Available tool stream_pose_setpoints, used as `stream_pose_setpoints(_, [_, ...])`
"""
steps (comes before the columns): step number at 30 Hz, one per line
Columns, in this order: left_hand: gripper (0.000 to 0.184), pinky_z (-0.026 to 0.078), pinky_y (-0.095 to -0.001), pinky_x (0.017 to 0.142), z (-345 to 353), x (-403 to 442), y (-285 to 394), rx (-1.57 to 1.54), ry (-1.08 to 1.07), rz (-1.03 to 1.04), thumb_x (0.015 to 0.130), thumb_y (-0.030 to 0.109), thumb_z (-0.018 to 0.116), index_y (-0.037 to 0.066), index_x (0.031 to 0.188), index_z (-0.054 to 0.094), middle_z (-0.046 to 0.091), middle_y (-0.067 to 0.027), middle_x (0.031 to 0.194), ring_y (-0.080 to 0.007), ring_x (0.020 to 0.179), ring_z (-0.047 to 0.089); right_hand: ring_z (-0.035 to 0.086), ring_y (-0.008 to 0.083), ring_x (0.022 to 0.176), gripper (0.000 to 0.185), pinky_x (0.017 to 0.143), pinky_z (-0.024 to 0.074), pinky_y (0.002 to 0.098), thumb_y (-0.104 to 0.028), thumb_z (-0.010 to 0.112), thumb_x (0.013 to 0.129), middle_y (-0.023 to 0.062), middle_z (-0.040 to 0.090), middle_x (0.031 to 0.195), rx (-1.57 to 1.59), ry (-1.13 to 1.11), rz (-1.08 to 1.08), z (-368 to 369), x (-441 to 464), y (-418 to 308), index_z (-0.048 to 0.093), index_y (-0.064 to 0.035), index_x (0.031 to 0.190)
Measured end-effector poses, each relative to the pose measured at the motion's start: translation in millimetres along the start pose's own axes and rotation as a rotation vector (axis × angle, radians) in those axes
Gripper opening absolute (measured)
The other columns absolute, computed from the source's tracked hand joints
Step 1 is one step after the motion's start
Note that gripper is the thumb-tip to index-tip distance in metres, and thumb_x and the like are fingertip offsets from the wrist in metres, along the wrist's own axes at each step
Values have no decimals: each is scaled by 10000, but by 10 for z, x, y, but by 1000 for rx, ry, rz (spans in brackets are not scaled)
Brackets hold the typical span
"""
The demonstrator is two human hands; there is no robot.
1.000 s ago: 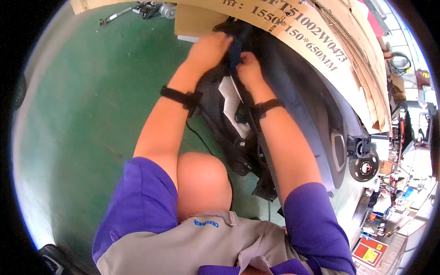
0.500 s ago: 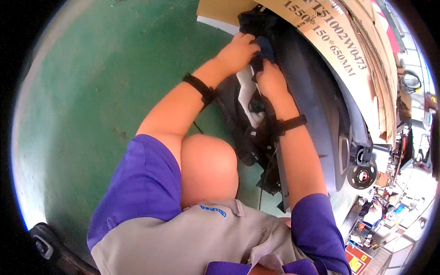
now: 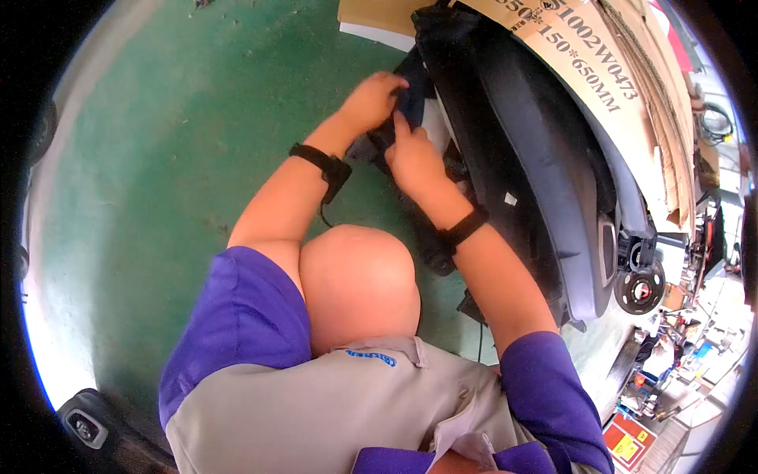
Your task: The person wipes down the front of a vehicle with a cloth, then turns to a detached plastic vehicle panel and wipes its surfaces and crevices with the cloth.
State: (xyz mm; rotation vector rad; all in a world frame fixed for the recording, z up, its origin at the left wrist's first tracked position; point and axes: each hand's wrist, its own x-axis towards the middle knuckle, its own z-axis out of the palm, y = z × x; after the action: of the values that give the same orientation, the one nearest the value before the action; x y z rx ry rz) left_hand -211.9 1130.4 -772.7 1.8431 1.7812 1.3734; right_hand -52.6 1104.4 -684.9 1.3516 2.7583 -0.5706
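Observation:
My left hand (image 3: 373, 103) is closed on the upper end of a dark navy piece (image 3: 412, 99), its fingers slightly blurred. Just below it, my right hand (image 3: 420, 162) grips the same piece with the fingers curled and one digit pointing up along it. The piece belongs to, or lies against, a long black part (image 3: 430, 241) that slants down beneath my right forearm. Something whitish shows behind my right hand. To the right lies a large grey and black vehicle panel (image 3: 513, 118), resembling a bumper, with a small white tag inside it.
Flattened cardboard (image 3: 608, 79) with printed numbers leans behind the panel. A round black wheel-like part (image 3: 639, 291) is at its lower right. Tools and clutter fill the far right. My bent knee (image 3: 359, 284) is close below the hands, above the green floor (image 3: 158, 158).
Both hands have moved left with the dark piece, away from the large panel. More of the panel's black inner side and its white tag now show.

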Motion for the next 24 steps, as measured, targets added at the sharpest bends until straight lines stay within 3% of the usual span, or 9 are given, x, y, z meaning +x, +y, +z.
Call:
stream_pose_setpoints(5, [328, 485, -444, 891, 23, -226, 186, 172, -150, -167, 780, 62, 599, 36, 1105, 632, 627, -232, 1052, -411, 994, 587, 593, 439, 906, 586, 792, 495, 480, -154, 585, 826, 255, 529, 1052, -39, -71, 45, 116, -124, 191, 408, -57, 1376])
stream_pose_setpoints(9, [310, 501, -442, 838, -326, -12, 147, 130, -281, -133, 735, 128, 634, 40, 1030, 664, 658, -223, 985, -398, 916, 623, 590, 412, 878, 527, 768, 502, 461, -94, 590, 808, 229, 512, 1033, 26, 163, -243, 123, -175, 202, 451, -34, 1312])
stream_pose_setpoints(11, [294, 504, -412, 787, -573, 91, 263, -43, -153, -407, 713, 146, 656, 43, 988, 666, 666, -196, 962, -365, 874, 641, 592, 397, 912, 515, 776, 511, 448, -92, 593, 801, 223, 505, 1065, 27, 267, -362, 106, -186, 42, 453, -16, 1291])
stream_pose_setpoints(13, [293, 502, -396, 788, -664, 84, 239, -76, -13, -406, 699, 153, 673, 55, 975, 667, 666, -190, 932, -356, 866, 639, 584, 419, 896, 511, 769, 505, 457, -73, 577, 804, 247, 505, 1052, 142, 251, -350, 194, -126, 21, 445, -9, 1293])
stream_pose_setpoints(16, [289, 501, -395, 799, -602, 29, 143, 71, -158, -387, 689, 149, 683, 62, 963, 667, 665, -199, 934, -364, 902, 636, 581, 443, 919, 498, 794, 496, 477, -80, 565, 819, 275, 533, 1054, 265, 84, -230, 353, -22, 114, 439, -7, 1295])
stream_pose_setpoints(19, [293, 499, -411, 810, -507, 21, 148, 261, -673, -344, 684, 145, 686, 53, 962, 664, 662, -212, 952, -371, 941, 630, 578, 461, 947, 493, 823, 485, 501, -92, 551, 838, 307, 558, 1057, 261, -98, -116, 567, -37, 382, 431, -23, 1311])
stream_pose_setpoints(22, [265, 495, -442, 826, -371, -6, 114, 233, -470, -357, 693, 124, 667, 48, 947, 663, 657, -216, 977, -411, 952, 614, 578, 468, 941, 527, 823, 482, 514, -83, 541, 848, 332, 557, 1050, 301, -195, -21, 559, -144, 466, 405, -63, 1356])
stream_pose_setpoints(24, [283, 498, -453, 818, -299, 29, 132, 192, -321, -375, 719, 97, 668, 44, 995, 640, 649, -230, 991, -426, 934, 611, 563, 470, 979, 533, 860, 461, 491, -61, 535, 841, 331, 561, 1078, 296, -22, -84, 596, -119, 450, 392, -21, 1353])
